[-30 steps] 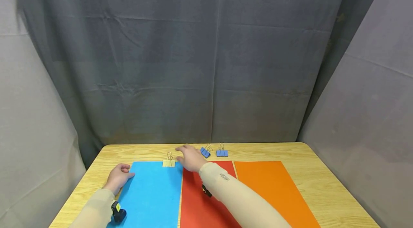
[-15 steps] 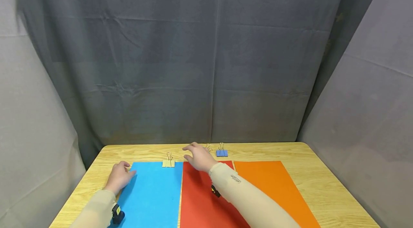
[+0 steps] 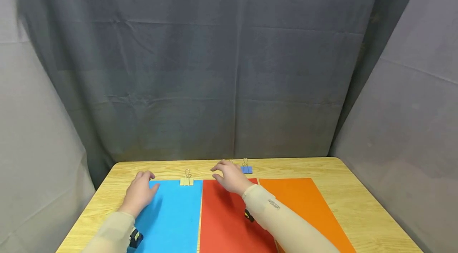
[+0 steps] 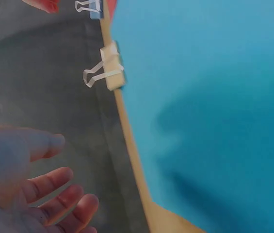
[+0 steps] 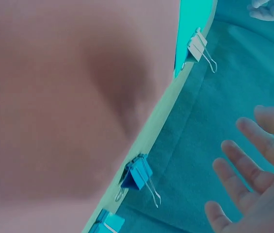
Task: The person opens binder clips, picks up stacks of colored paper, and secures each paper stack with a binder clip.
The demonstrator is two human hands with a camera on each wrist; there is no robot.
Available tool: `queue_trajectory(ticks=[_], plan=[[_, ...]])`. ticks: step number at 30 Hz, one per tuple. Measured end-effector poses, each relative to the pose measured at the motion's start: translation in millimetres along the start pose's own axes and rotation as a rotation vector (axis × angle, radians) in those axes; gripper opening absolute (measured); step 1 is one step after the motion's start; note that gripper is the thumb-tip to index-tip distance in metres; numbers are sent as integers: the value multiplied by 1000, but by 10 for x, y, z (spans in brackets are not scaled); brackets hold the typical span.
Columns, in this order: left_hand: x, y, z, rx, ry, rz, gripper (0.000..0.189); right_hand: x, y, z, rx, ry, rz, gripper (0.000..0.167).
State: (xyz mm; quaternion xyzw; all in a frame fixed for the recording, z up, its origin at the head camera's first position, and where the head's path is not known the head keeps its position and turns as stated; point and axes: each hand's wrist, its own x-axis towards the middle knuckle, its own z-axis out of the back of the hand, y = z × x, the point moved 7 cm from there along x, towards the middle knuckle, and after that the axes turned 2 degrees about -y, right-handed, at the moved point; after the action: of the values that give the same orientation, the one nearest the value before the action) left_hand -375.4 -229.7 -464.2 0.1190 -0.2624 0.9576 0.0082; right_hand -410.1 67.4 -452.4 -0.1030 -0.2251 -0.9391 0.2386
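A blue sheet [image 3: 175, 213] lies at the left of the table with a yellow binder clip [image 3: 187, 181] at its far edge. Over the sheet's far left corner hovers my left hand [image 3: 139, 193], fingers loosely bent and holding nothing. My right hand [image 3: 230, 177] is above the far end of the red sheet [image 3: 229, 229], its fingers spread and empty. Beyond it stands a blue binder clip [image 3: 247, 170]. A second blue binder clip [image 5: 139, 172] is mostly hidden behind that hand in the head view, but shows in the right wrist view.
An orange sheet [image 3: 304, 213] lies to the right of the red one. The wooden table [image 3: 365, 213] ends at a grey curtain [image 3: 179, 86] behind, with pale cloth hanging on both sides.
My right hand has moved right, from beside the yellow binder clip, and now covers one blue clip. My left hand has shifted from the blue sheet's left edge to over its corner.
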Motion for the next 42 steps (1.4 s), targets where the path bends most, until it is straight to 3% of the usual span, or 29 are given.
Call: queue_trajectory(ticks=[8, 15, 27, 37, 42], plan=[[-73, -392, 94, 2, -46, -84, 30, -103, -54, 155, -41, -106, 57, 22], [-124, -615, 106, -15, -59, -98, 31, -184, -122, 274, -24, -180, 57, 20], [-171, -855, 90, -46, -82, -148, 27, -283, -192, 432, -9, -293, 44, 17], [-235, -992, -1, -83, -71, -137, 29, -374, -173, 540, 6, -353, 64, 14], [-300, -1068, -21, -87, -109, -183, 24, -399, -154, 557, 23, -375, 84, 14]])
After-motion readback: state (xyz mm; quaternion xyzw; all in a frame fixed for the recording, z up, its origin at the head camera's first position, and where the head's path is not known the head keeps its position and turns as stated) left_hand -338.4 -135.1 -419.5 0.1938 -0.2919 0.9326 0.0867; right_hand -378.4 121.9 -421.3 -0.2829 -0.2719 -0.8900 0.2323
